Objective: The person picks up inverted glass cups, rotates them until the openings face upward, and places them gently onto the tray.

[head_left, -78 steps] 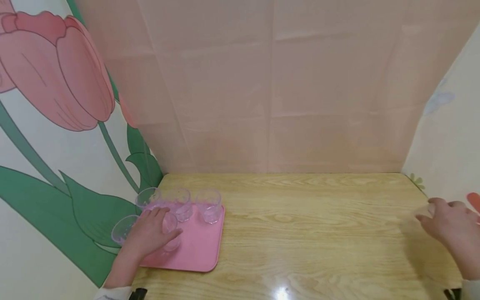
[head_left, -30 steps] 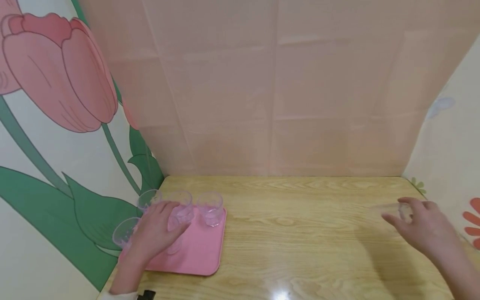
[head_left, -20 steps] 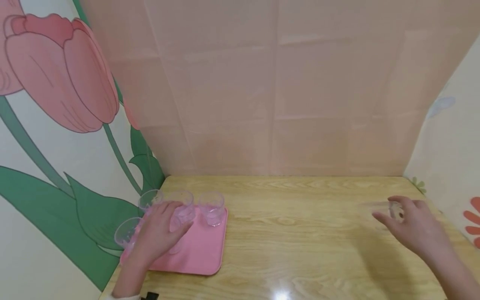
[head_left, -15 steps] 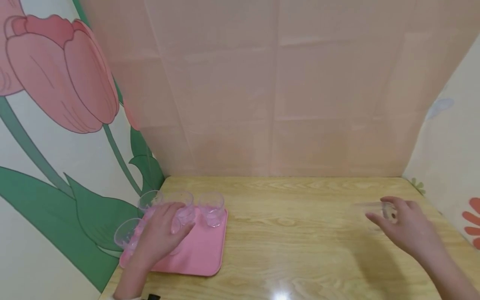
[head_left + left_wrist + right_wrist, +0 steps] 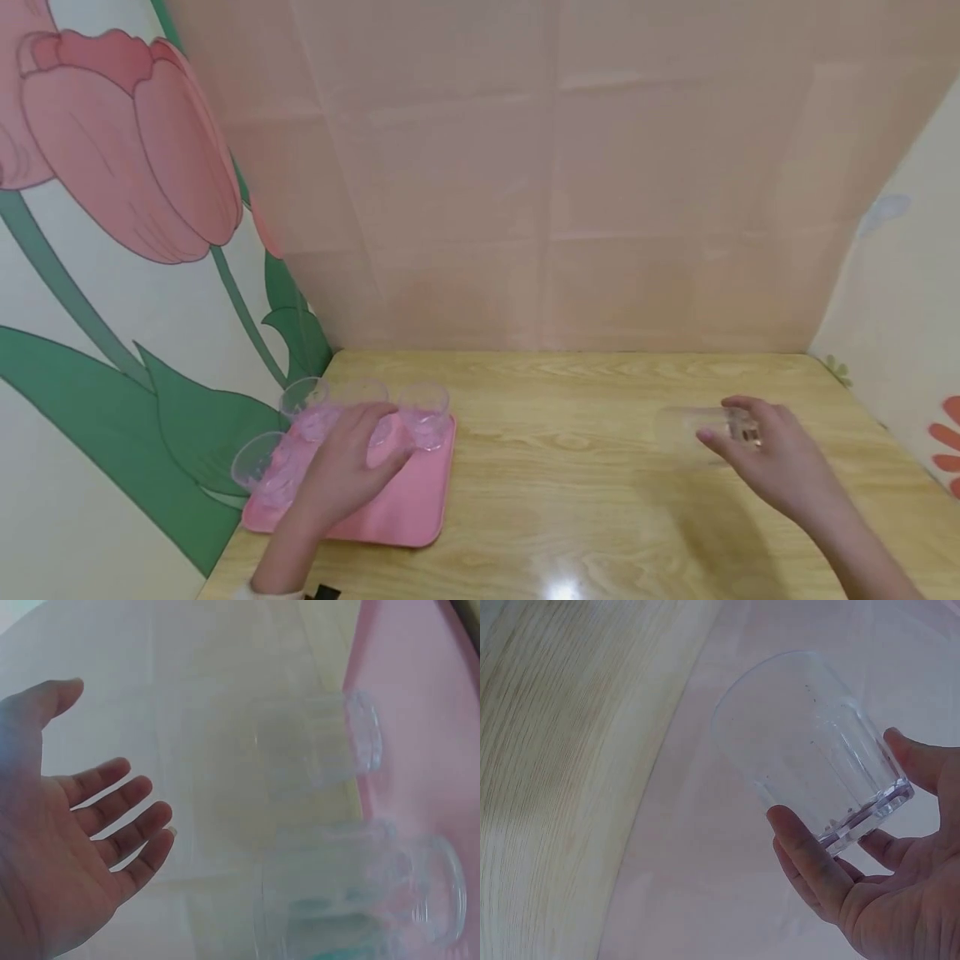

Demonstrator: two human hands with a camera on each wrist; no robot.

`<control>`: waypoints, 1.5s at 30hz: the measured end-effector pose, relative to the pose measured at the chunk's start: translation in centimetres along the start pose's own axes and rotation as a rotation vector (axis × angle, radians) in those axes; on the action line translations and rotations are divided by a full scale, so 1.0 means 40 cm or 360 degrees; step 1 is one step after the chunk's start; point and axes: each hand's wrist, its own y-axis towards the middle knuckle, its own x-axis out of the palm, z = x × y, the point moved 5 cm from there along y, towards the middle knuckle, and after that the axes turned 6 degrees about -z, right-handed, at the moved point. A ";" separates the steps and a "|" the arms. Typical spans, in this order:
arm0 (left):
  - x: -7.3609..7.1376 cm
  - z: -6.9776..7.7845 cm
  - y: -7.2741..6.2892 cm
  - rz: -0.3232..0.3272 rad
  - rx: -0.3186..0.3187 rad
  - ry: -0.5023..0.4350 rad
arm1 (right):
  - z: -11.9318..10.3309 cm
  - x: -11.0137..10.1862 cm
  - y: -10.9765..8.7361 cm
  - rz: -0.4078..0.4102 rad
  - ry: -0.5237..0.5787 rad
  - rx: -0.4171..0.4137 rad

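Observation:
My right hand [image 5: 776, 458] grips a clear plastic cup [image 5: 693, 435] by its base, above the right part of the table. In the head view the cup lies on its side in the air, its mouth toward the left. The right wrist view shows thumb and fingers around the base of the same cup [image 5: 810, 742]. My left hand [image 5: 348, 471] hovers over the pink tray [image 5: 405, 508], fingers spread loosely and holding nothing. Several clear cups stand on that tray, including a back right cup [image 5: 424, 417] and a left cup [image 5: 262, 467]. My left hand hides part of the tray.
The wood-grain table [image 5: 555, 483] extends between the tray and my right hand. A pinkish cloth [image 5: 540, 183] hangs along the back edge. A wall with painted tulips [image 5: 127, 150] borders the left side, close to the tray, and a pale wall [image 5: 900, 300] the right.
My right hand has come in from the right edge, carrying the cup leftward over the table. My left hand has shifted a little to the right above the tray.

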 end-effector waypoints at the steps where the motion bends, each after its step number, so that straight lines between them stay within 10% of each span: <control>1: 0.003 0.007 0.001 0.0004 0.0012 -0.0003 | -0.005 0.004 0.000 -0.0006 0.0017 -0.0007; 45: 0.090 0.180 0.033 -0.0190 0.0260 -0.0330 | -0.233 0.206 -0.024 -0.0584 0.1350 0.0165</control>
